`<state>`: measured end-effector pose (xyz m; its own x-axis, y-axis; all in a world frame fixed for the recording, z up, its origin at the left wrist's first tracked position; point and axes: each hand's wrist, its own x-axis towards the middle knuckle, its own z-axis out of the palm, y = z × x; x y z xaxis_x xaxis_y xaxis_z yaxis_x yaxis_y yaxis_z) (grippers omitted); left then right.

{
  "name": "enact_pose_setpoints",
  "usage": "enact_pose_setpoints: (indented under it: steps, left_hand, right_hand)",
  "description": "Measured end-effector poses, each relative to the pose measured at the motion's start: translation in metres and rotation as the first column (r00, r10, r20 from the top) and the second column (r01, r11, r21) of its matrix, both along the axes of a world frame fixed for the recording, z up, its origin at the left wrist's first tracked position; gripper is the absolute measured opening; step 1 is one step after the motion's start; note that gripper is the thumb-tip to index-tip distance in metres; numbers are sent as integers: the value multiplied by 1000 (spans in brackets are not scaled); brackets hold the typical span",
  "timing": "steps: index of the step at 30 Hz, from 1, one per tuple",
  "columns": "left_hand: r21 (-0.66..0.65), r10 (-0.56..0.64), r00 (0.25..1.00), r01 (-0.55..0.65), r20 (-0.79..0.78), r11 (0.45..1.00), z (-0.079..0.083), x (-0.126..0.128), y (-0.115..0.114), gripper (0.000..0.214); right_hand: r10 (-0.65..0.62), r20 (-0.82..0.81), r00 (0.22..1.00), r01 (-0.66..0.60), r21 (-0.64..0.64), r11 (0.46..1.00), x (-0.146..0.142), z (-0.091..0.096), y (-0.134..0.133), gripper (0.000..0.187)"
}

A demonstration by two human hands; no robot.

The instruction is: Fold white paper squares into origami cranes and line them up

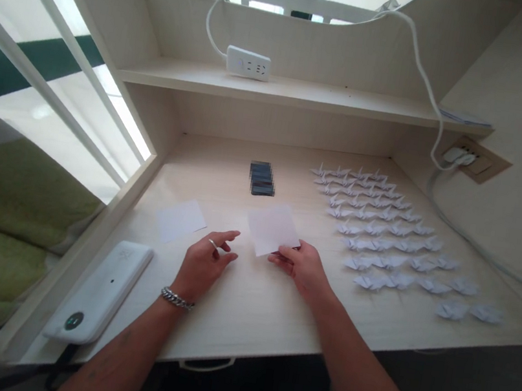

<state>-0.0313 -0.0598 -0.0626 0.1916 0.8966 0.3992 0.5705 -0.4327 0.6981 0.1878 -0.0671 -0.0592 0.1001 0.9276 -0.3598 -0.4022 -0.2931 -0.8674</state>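
A square sheet of white paper (272, 226) is pinched by its near right corner between the thumb and fingers of my right hand (303, 268). My left hand (207, 259), with a ring and a chain bracelet, is held to the left of that sheet, apart from it. Its thumb and forefinger are parted, with nothing between them. Another white paper sheet (181, 220) lies flat on the desk beyond my left hand. Several rows of folded white paper cranes (383, 230) stand to the right of my right hand.
Behind the held sheet lies a dark, blurred-out rectangle (262, 179). A white power bank (102, 293) rests at the desk's left edge. On the shelf (305, 94) sits a white power strip (248, 63). A cable (428, 63) runs down to the wall socket (477, 160) at right.
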Motion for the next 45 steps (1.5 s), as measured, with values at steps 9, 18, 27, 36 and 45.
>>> enact_pose_setpoints:
  steps: [9, 18, 27, 36, 45]
  left_hand:
    - [161, -171, 984, 177, -52, 971, -1, 11, -3, 14]
    - [157, -122, 991, 130, -64, 979, 1, 5, -3, 13]
    - [108, -106, 993, 111, -48, 988, 1, 4, -2, 14]
    - [93, -98, 995, 101, -35, 990, 3, 4, -3, 14]
    - [64, -129, 991, 130, -26, 989, 4, 4, -4, 15]
  right_hand:
    - [116, -218, 969, -132, -60, 989, -14, 8, -26, 19]
    - [-31, -10, 999, 30, -34, 999, -3, -1, -22, 21]
    - [-9, 36, 999, 10, -29, 1000, -2, -2, -23, 26]
    - [-2, 58, 998, 3, -19, 1000, 0, -1, -23, 22]
    - [-26, 175, 984, 11, 90, 996, 8, -9, -23, 31]
